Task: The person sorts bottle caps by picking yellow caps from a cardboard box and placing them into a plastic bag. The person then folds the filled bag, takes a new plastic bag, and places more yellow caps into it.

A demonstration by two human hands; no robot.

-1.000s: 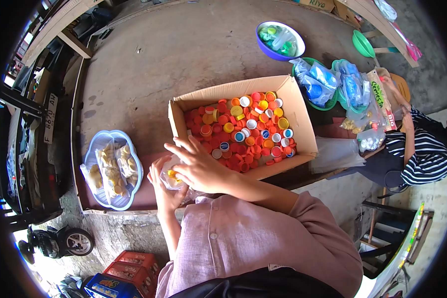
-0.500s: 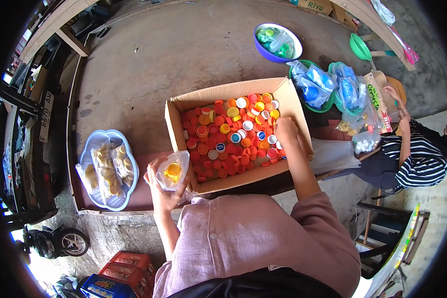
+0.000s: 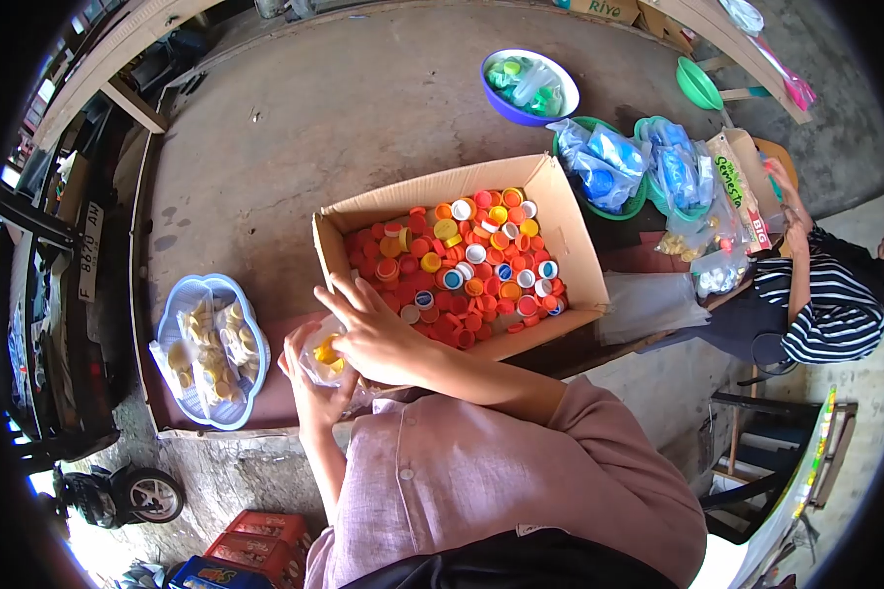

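Observation:
My left hand (image 3: 314, 388) is closed around a clear plastic bag (image 3: 316, 371) at the box's near left corner. Yellow bottle caps (image 3: 329, 353) show in the bag's mouth. Over the bag is my right hand (image 3: 378, 334), its long fingers stretched out and its thumb side at the yellow caps. Whether a cap still touches the thumb is hard to make out. In front stands an open cardboard box (image 3: 442, 191) with many loose caps (image 3: 476, 253), mostly red and orange, with some yellow, white and blue. My right forearm crosses its near side.
A light blue basket (image 3: 262, 344) of bagged pale caps stands left. Farther back are a purple basin (image 3: 501, 106) and green baskets (image 3: 641, 206) with bagged blue caps. Clear plastic sheets (image 3: 648, 309) lie right of the box. A co-worker in a striped sleeve (image 3: 825, 314) sits at far right.
My right hand has left the caps at the box's right side and moved left, over the bag's mouth. My left hand still holds the bag. The co-worker's hands have shifted slightly.

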